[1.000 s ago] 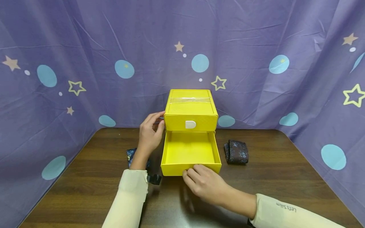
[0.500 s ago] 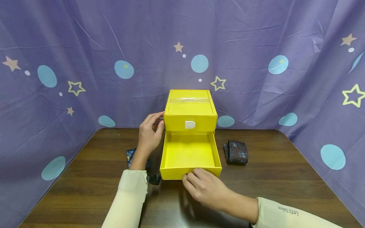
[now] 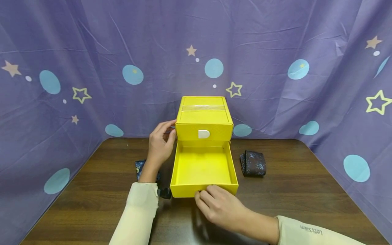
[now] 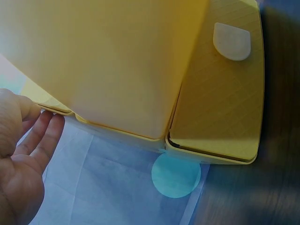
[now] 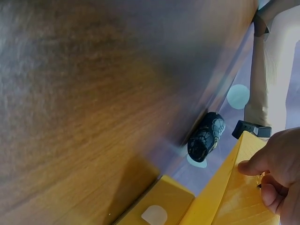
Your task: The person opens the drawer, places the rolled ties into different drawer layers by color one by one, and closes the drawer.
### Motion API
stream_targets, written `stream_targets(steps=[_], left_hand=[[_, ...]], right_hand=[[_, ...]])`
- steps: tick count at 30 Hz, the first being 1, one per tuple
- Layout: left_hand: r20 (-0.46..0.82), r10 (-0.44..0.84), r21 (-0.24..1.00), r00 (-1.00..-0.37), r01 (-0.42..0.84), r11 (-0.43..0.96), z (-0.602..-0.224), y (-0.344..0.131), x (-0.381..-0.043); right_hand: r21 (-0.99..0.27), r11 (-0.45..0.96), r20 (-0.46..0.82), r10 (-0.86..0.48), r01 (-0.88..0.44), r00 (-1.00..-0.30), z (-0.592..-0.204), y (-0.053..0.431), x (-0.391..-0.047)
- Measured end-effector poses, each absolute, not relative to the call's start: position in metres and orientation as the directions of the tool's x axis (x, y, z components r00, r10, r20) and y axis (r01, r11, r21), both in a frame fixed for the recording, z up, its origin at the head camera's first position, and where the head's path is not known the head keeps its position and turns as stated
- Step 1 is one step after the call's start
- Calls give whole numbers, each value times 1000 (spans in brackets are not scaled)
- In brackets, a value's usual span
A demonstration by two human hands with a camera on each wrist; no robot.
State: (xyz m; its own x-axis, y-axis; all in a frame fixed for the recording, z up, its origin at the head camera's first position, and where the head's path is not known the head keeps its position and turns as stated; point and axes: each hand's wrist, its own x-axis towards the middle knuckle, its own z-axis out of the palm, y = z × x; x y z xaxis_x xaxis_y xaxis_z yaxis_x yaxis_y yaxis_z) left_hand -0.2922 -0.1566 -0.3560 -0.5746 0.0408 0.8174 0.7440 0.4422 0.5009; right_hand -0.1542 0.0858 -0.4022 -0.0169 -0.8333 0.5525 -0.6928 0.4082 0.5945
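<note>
A yellow drawer unit stands at the table's back, tape across its top and a white tab handle on its top drawer. Below that, an empty yellow drawer is pulled far out. My right hand pinches the middle of this drawer's front; in the right wrist view, thumb and curled fingers meet there, covering most of the handle. My left hand rests against the unit's upper left side, its fingers fairly straight. A lower drawer with a white tab shows in the left wrist view.
A folded dark floral cloth lies right of the unit on the wooden table. Another dark patterned cloth is partly hidden behind my left wrist. A purple curtain with stars and dots hangs behind and at both sides.
The drawer has slid further out toward me, with my right hand moving back along with it. My left hand and the unit's body have stayed in place.
</note>
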Motion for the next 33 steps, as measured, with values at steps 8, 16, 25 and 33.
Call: stream_targets(steps=[8,16,25,33], left_hand=[[818,36,504,-574,745,438,-356,-157,-292],[813,39,508,-581,740,440,-356,-157,-292],[809,41,511,-586,736,444,-355,-157,-292],[804,51,516,-593,737,437,-355,-157,-291]], right_hand=[[596,409,548,-836,-691,-22,-404,85,-149],[601,410,552,-834,-686,-15,-405,85,-146],[618,398,534,-845,-678,-9,-408,87,-146],[630,384,515,-857,-675,-6,-413,88,-145]])
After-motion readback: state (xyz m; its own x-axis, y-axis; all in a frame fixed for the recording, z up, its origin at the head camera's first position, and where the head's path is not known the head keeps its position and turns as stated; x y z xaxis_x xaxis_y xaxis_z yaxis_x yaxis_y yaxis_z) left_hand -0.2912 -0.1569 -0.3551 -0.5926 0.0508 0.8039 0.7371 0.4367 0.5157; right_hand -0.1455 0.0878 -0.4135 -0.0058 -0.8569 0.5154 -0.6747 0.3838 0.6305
